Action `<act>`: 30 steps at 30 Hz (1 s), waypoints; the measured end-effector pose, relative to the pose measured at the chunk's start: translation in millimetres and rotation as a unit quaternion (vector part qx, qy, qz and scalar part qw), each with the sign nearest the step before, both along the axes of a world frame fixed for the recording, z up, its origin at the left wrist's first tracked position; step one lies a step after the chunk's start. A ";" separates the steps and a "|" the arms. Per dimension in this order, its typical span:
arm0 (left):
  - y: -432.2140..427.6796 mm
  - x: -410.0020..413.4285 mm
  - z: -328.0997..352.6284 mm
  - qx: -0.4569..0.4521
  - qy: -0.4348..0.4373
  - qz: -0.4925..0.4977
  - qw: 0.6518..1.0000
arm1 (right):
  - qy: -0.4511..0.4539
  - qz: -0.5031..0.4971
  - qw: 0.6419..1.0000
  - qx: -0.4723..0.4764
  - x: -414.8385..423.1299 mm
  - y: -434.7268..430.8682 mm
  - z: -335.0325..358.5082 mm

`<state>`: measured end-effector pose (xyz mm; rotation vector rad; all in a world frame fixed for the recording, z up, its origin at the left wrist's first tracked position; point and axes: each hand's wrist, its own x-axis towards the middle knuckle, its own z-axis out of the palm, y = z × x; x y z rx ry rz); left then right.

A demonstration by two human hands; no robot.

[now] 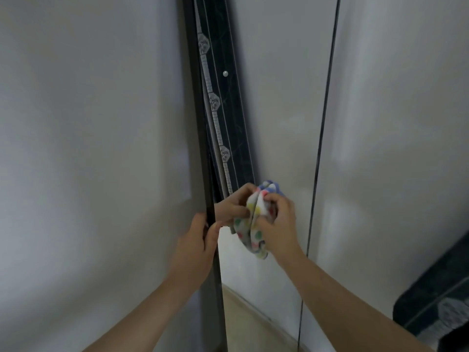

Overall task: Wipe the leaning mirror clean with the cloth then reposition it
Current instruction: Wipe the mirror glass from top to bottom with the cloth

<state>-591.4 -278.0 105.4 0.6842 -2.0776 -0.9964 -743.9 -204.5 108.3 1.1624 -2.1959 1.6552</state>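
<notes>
White wall (88, 123) behind leaning mirror (279, 110); left hand (195, 240) fingers clamp its edge; right hand (279, 224) fingers bunch cloth (257, 236) against glass.

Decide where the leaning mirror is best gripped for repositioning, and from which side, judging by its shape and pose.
Grip the mirror by its dark left frame, coming from the outer left with fingers curled round the edge, as the left hand does. The frame is a narrow bar fingers can wrap; the glass is flat and smooth, offering no hold. The right hand holds the cloth.
</notes>
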 end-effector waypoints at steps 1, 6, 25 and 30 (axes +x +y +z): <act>-0.4 0.4 -0.9 0.006 0.000 0.001 1.000 | -0.016 -0.005 1.000 0.010 3.5 -0.3 -3.1; -3.0 2.7 0.5 0.025 0.003 -0.004 1.000 | 0.161 0.147 0.974 0.069 41.6 9.2 -33.9; 3.9 -1.6 1.0 0.003 0.008 0.032 0.999 | 0.115 0.147 0.976 0.111 55.1 13.2 -45.4; 10.8 -1.2 -0.4 0.002 0.004 0.043 0.999 | -0.004 0.018 0.995 0.096 24.0 14.4 -29.2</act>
